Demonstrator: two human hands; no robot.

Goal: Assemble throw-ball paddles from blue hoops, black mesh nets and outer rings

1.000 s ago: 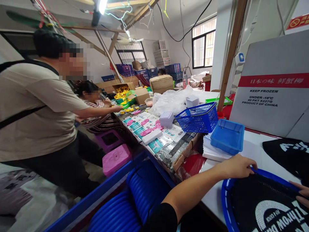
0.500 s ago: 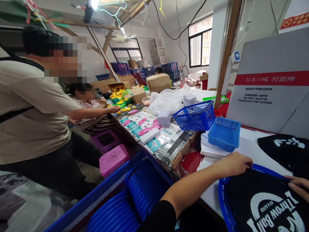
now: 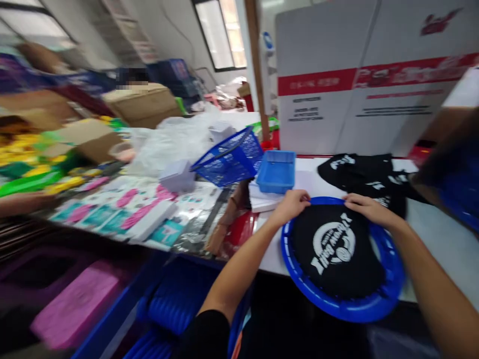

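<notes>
A blue plastic hoop rests at the table's front edge, its lower part sticking out past it. Stretched inside it is a round black fabric with a white "Throw Ball" print. My left hand is closed on the hoop's upper left rim, fingertips at the fabric's edge. At the upper right rim, my right hand pinches the hoop where it meets the cloth. A gap shows between fabric and hoop on the right side. Behind the hoop lie more black printed fabrics, partly overlapping.
A blue tray sits on white sheets, beside a blue basket. Behind stands a large white carton. Pink pieces and packaging cover the left table. Blue hoops fill a bin at lower left, near a pink stool.
My view has swung right, so the hoop and both hands now appear nearer the middle. The right hand has come fully into view, at the hoop's upper rim.
</notes>
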